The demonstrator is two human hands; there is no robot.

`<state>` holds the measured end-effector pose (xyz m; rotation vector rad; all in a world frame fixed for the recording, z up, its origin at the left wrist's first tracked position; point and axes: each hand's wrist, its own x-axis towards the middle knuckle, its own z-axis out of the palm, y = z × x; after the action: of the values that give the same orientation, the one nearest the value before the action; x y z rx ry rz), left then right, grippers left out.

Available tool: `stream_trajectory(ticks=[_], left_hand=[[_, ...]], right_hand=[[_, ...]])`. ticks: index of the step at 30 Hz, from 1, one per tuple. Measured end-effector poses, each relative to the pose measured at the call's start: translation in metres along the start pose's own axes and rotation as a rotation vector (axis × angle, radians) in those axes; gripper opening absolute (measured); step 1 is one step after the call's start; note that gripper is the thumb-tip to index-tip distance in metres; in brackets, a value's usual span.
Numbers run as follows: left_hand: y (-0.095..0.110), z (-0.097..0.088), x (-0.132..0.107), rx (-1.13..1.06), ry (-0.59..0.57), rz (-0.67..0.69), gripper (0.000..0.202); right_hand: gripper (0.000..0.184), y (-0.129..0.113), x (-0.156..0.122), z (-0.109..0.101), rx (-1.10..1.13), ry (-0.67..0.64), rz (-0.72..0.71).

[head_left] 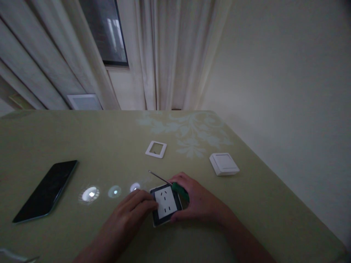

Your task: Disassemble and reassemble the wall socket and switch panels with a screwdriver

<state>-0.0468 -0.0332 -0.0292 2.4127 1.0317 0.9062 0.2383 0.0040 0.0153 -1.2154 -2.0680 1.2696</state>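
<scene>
A wall socket (166,204) with a white face and a dark surround lies in front of me on the table, slightly turned. My left hand (134,209) has its fingers bent together against the socket's left side. From the other side, my right hand (199,199) grips the socket's right edge between thumb and fingers. That same hand also keeps a screwdriver (178,190) with a green handle in its palm, its metal shaft pointing up and left over the socket. Beyond the hands lies a white square cover frame (156,149), with a small screw-like piece inside its opening.
To the right sits a white wall switch (224,164). A black phone or tablet (46,191) lies at the left. The green tabletop (109,138) runs to a wall on the right and curtains (175,54) at the back. Lamp reflections shine on its surface.
</scene>
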Motion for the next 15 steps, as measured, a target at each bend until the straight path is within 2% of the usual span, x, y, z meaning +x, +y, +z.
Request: stream_trajectory(ticks=[5, 9, 10, 13, 15], left_hand=[[-0.004, 0.001, 0.003, -0.088, 0.007, 0.002, 0.023], [0.001, -0.002, 0.005, -0.155, 0.013, -0.11, 0.016], [0.003, -0.003, 0.006, -0.158, 0.027, -0.142, 0.025], [0.007, -0.003, 0.008, -0.126, 0.032, -0.199, 0.076], [0.008, 0.0, 0.009, -0.101, 0.016, -0.199, 0.088]], right_hand=[[0.092, 0.003, -0.001, 0.0, -0.051, -0.029, -0.042], [0.09, 0.002, 0.0, 0.0, -0.078, -0.018, -0.075], [0.09, 0.002, 0.0, 0.001, -0.081, -0.017, -0.081], [0.086, 0.0, 0.001, 0.001, -0.058, 0.01, -0.074], [0.073, 0.0, 0.0, 0.0, -0.018, 0.066, -0.072]])
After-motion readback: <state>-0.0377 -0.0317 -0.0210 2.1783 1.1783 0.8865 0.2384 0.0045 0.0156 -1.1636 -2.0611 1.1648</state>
